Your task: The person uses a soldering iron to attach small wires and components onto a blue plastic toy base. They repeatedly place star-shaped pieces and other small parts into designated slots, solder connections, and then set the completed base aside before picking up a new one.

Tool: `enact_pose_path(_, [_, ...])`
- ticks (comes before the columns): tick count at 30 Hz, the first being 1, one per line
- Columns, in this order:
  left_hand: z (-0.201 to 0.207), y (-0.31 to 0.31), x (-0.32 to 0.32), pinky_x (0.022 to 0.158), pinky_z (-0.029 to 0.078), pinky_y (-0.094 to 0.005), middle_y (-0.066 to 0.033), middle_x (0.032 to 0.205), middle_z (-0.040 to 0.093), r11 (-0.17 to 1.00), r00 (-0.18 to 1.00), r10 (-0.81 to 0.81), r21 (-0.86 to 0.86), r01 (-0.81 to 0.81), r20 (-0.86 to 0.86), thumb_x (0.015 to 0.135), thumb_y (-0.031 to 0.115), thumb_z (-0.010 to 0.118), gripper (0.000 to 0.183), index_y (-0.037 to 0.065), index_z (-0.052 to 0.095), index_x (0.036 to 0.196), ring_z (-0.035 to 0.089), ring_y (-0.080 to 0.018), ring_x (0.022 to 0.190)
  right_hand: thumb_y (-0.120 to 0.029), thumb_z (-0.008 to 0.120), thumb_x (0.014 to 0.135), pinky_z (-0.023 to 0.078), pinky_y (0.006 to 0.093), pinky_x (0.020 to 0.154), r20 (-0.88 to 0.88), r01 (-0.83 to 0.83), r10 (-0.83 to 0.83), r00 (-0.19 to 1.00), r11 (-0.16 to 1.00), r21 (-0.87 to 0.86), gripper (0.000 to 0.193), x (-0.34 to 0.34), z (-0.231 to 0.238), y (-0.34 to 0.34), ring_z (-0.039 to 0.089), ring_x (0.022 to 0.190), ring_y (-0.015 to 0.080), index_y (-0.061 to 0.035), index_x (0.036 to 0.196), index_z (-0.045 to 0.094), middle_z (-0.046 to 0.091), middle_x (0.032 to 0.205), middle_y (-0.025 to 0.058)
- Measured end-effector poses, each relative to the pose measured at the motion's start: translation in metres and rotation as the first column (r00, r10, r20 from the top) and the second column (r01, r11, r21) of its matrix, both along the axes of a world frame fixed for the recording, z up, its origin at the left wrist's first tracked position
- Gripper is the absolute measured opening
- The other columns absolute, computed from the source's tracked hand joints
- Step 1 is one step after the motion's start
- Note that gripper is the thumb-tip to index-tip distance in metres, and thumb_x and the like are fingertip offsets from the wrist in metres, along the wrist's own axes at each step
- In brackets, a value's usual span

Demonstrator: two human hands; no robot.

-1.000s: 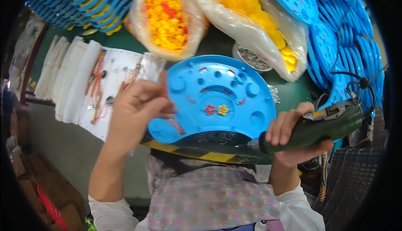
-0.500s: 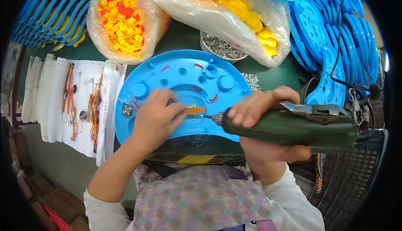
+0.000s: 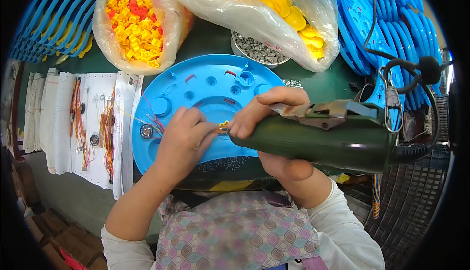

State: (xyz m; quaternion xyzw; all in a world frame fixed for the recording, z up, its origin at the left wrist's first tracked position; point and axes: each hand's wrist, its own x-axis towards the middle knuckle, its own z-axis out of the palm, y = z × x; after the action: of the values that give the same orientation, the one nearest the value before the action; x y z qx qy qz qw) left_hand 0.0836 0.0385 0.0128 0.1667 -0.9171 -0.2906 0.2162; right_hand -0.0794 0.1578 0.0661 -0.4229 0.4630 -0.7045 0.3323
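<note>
In the curved blue plastic shell (image 3: 152, 86) lies a small brown circuit board (image 3: 223, 129) with a yellow star-edged piece (image 3: 224, 123) beside it. My left hand (image 3: 180, 140) is closed, thumb and fingertips pinched at the board's left end. With my right hand (image 3: 274, 118) I grip a green electric screwdriver (image 3: 318, 140), held level and pointing left at the board. Its bit is hidden behind my right fingers. A round speaker (image 3: 147, 131) with coloured wires rests at the shell's left end.
Behind the shell stand a bag of yellow and red parts (image 3: 134, 25), a bag of yellow discs (image 3: 293, 17) and a bowl of metal pieces (image 3: 257, 49). Wired boards on white sheets (image 3: 93, 128) lie left; blue shells (image 3: 396, 35) are stacked right. A cable (image 3: 374, 20) hangs beside the screwdriver.
My right hand has brought the screwdriver left, so its nose now meets the circuit board area. My left hand stays at the board's left end. The view has shifted slightly.
</note>
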Motion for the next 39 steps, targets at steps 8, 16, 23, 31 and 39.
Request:
enact_pose_path(8, [-0.002,-0.001,0.002,0.077,0.049,-0.0402,-0.0089,0.089,0.058,1.000,1.000,-0.005,0.029,0.005,-0.014,0.080,0.005,0.079,0.014,0.006,0.074,0.094,0.057,-0.0300,0.088,-0.078,0.077,0.069,0.061,0.0402,0.081,-0.124,-0.101,0.100,0.987,0.995,0.000,0.099,-0.004,-0.022,-0.007,0.070,0.085,0.0225,-0.0025,0.127,0.051,0.068,0.092,0.0107])
enact_pose_path(16, [-0.004,0.000,0.000,0.078,0.050,-0.0410,-0.0090,0.090,0.058,1.000,1.000,0.009,0.002,-0.009,-0.012,0.080,0.006,0.079,0.013,0.007,0.073,0.090,0.057,-0.0305,0.089,-0.088,0.068,0.068,0.060,0.0418,0.077,0.016,-0.063,0.064,0.998,0.996,-0.068,0.120,0.001,-0.007,-0.013,0.070,0.079,0.0256,0.0037,0.141,0.043,0.068,0.085,0.0125])
enact_pose_path(23, [-0.004,0.003,0.001,0.079,0.050,-0.0400,-0.0083,0.092,0.060,1.000,1.000,0.028,-0.003,-0.028,-0.002,0.079,0.007,0.080,0.016,0.006,0.075,0.094,0.058,-0.0292,0.090,-0.047,0.074,0.095,0.058,0.0425,0.084,0.208,-0.318,0.348,0.914,0.933,-0.167,0.070,-0.012,0.021,0.039,0.070,0.084,0.0279,0.0036,0.137,0.051,0.067,0.084,0.0167])
enact_pose_path(31, [0.005,0.001,-0.001,0.083,0.051,-0.0418,-0.0103,0.094,0.061,1.000,1.000,0.004,-0.021,-0.004,0.009,0.079,0.005,0.080,0.024,0.004,0.072,0.102,0.059,-0.0308,0.093,-0.079,0.073,0.073,0.057,0.0379,0.086,0.212,-0.186,0.251,0.945,0.941,-0.283,0.104,0.013,-0.040,0.066,0.069,0.090,0.0235,0.0015,0.135,0.052,0.068,0.096,0.0121])
enact_pose_path(39, [0.022,0.027,0.015,0.080,0.049,-0.0424,-0.0089,0.093,0.059,0.995,0.993,-0.098,-0.029,0.096,-0.069,0.074,0.007,0.083,0.025,0.008,0.071,0.096,0.058,-0.0303,0.091,-0.082,0.068,0.072,0.057,0.0409,0.084,0.185,-0.189,0.196,0.963,0.981,-0.053,0.105,0.012,-0.024,0.072,0.069,0.090,0.0255,0.0000,0.134,0.050,0.068,0.093,0.0133])
